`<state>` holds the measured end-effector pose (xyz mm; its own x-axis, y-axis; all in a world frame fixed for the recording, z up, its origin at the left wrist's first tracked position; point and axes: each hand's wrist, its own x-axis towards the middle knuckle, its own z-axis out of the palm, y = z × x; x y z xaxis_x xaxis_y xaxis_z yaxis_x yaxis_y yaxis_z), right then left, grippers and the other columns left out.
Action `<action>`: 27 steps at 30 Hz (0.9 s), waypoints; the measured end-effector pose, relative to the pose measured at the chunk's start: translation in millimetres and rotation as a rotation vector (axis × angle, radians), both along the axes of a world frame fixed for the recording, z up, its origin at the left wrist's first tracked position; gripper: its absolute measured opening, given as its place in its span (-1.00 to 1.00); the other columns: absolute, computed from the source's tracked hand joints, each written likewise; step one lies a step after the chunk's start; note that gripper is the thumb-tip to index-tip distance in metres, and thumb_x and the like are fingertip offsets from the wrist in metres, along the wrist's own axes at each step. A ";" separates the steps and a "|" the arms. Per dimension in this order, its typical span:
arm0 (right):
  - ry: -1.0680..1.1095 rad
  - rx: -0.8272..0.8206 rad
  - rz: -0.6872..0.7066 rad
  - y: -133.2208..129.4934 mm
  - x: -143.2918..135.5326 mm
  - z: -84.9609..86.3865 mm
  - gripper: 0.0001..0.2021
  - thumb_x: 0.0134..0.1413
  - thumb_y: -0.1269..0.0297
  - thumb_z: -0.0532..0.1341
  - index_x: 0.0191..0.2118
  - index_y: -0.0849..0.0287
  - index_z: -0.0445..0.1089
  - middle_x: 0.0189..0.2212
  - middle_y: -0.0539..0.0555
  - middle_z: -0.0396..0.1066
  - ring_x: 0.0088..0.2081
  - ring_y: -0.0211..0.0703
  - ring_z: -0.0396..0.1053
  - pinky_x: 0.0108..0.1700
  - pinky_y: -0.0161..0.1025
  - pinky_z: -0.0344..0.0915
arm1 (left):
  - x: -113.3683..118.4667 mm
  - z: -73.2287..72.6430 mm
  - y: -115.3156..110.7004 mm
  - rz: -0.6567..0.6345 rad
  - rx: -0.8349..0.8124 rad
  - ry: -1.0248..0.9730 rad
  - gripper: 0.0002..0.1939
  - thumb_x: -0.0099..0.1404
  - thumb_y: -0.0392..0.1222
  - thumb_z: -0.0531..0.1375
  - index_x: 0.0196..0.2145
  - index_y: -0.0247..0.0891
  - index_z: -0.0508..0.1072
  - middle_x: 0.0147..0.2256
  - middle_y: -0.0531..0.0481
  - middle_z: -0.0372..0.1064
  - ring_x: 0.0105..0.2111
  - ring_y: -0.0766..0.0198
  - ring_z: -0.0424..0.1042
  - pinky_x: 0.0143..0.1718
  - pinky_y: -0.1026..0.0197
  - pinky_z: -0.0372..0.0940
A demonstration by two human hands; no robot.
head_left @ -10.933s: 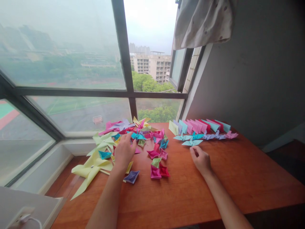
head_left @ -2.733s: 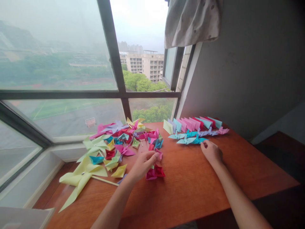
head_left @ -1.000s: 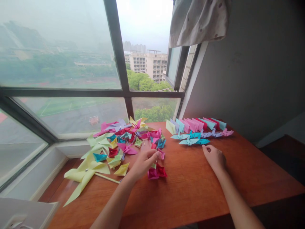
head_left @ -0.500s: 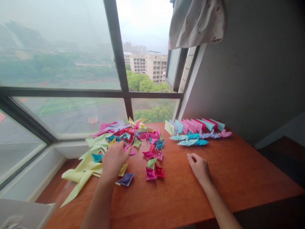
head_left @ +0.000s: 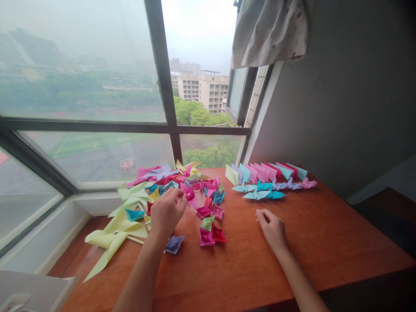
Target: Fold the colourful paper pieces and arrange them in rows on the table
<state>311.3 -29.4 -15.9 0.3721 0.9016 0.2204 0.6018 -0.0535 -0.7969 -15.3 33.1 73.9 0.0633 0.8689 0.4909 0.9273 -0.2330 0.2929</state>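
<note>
My left hand (head_left: 169, 211) hovers over the folded-paper pile, its fingers pinched together; whatever may be between them is too small to make out. Close by are a magenta pinwheel (head_left: 190, 196), a purple paper boat (head_left: 174, 245) and a blue one (head_left: 134, 215). My right hand (head_left: 271, 225) rests on the wooden table with curled fingers, thumb and forefinger near each other, nothing visible in it. Between the hands sit a magenta boat (head_left: 206, 237), a red one (head_left: 219, 234) and a green one (head_left: 207, 223).
Pale yellow pinwheels (head_left: 116, 234) lie at the left. Paper cranes (head_left: 258, 195) and a row of folded paper pieces (head_left: 260, 171) stand at the back right of the table (head_left: 240, 277). Windows (head_left: 208, 130) rise behind, with a curtain (head_left: 273, 34) above.
My left hand has moved right and slightly toward me, over the pile, and its fingers have drawn together. A green boat seen near its fingertips is no longer visible. My right hand is still.
</note>
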 end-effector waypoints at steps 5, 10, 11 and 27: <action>0.285 0.026 0.176 -8.0 -45.5 23.8 -0.53 0.15 -0.16 0.10 -0.32 0.19 0.47 -0.40 0.13 0.51 -0.34 -0.06 0.43 -0.31 -0.27 0.29 | 25.8 -13.0 -6.3 -0.320 0.160 -0.150 -0.90 0.31 -0.23 0.16 -0.36 -0.21 0.45 -0.34 0.03 0.49 -0.42 0.31 0.43 -0.38 0.32 0.23; 0.524 -0.022 0.331 -15.4 -98.2 48.2 -0.56 0.19 -0.10 0.12 -0.14 0.19 0.49 -0.32 0.10 0.51 -0.37 -0.15 0.38 -0.37 -0.32 0.24 | 45.6 -21.4 -17.3 -0.516 0.218 -0.251 -0.94 0.31 -0.31 0.18 -0.29 -0.21 0.45 -0.30 -0.02 0.48 -0.38 0.30 0.44 -0.33 0.30 0.29; 0.559 -0.019 0.338 -15.2 -104.7 51.0 -0.57 0.19 -0.08 0.14 -0.12 0.19 0.48 -0.32 0.09 0.50 -0.37 -0.16 0.37 -0.38 -0.32 0.23 | 48.4 -21.7 -19.4 -0.552 0.221 -0.281 -0.93 0.31 -0.32 0.18 -0.28 -0.21 0.44 -0.29 -0.02 0.47 -0.37 0.29 0.45 -0.32 0.30 0.29; 0.189 0.042 0.262 -17.2 -91.8 49.1 -0.76 0.19 0.15 0.17 -0.30 0.19 0.50 -0.46 0.02 0.47 -0.43 -0.19 0.34 -0.38 -0.33 0.18 | 56.1 -17.7 -25.5 -0.615 0.122 -0.498 -0.67 0.26 -0.24 0.25 -0.02 -0.20 0.36 -0.04 -0.20 0.36 -0.05 0.08 0.39 -0.07 0.06 0.36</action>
<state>219.5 -46.6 33.2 0.1668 0.9637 0.2083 0.4319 0.1185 -0.8941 40.8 7.6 56.2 0.2615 0.6881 0.6768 0.3892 -0.7168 0.5785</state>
